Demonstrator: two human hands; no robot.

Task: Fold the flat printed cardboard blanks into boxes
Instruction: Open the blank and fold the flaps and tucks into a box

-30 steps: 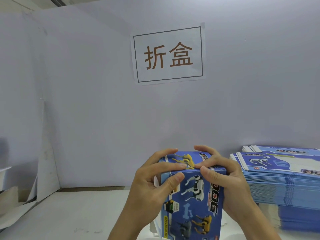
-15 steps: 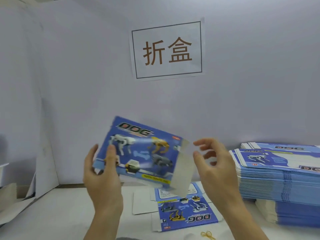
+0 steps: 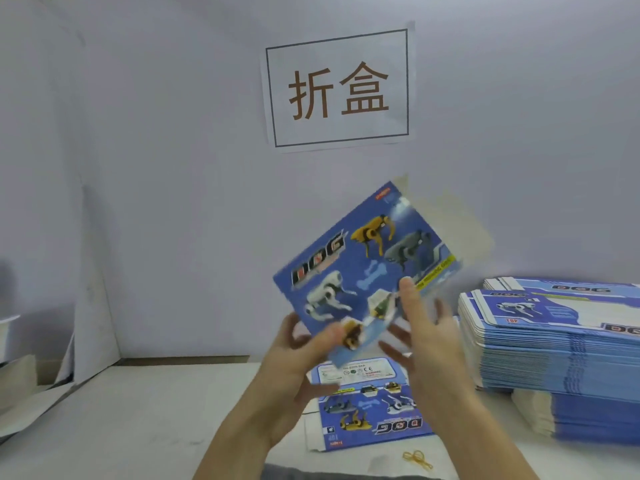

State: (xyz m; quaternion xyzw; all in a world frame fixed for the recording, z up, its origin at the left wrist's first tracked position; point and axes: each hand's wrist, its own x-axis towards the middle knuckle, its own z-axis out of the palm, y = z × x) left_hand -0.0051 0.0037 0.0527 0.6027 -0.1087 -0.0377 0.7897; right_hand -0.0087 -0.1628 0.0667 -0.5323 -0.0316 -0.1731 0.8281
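While the pale wall (image 3: 173, 168) fills most of the view, a white paper sign (image 3: 337, 88) with two brown characters in a dark frame hangs on it, straight above the raised box. Below the sign runs the white tabletop (image 3: 138, 417), and to the sign's lower right a tall stack of flat blue blanks (image 3: 561, 344) sits on it, cut off by the right edge of the view, with a second, lower pile under its front.

The folded box (image 3: 363, 265), blue with "DOG" lettering and printed robot dogs, is held up in the air, tilted, well under the sign and just left of the stack. Its upper right end is blurred, with a pale flap showing there. The left hand (image 3: 298, 372) comes up from below with its fingers curled, the thumb and fingertips pinching the box's lower corner. The right hand (image 3: 429, 344) stands upright beside it, fingers straight and spread, its fingertips against the box's lower right edge; whether they press it I cannot tell. The two hands are close together but not touching.

A single flat blank (image 3: 367, 407) lies on the table directly under the hands, partly hidden by them. A small yellow rubber band (image 3: 417, 458) lies in front of it. Loose pale sheets (image 3: 20, 393) lean at the far left, hard to make out.
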